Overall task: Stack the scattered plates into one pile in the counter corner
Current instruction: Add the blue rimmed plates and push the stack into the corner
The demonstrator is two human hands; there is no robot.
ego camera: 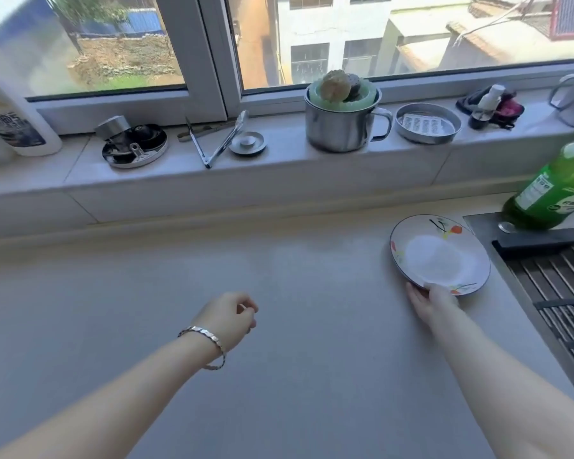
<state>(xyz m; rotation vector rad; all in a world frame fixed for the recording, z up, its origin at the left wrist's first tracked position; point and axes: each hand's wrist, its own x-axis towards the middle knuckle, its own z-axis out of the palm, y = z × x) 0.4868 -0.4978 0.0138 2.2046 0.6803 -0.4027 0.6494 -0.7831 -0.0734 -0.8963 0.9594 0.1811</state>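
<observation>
One flowered plate (439,255) lies flat on the tabletop (279,293), close to the sink (557,283) edge on the right, below the window ledge (279,154). The right hand (433,298) grips its near rim, thumb over the top and fingers tucked beneath, a pinch that suits lifting a shallow dish off a flat surface. The left hand (229,316) hovers over bare tabletop well apart from the plate, fingers loosely curled and holding nothing, probably kept free to steady or receive. No other plates or pile show here, so the stacking seems barely begun. The green bottle (557,190) stands just behind the plate, a possible knock risk when lifting.
</observation>
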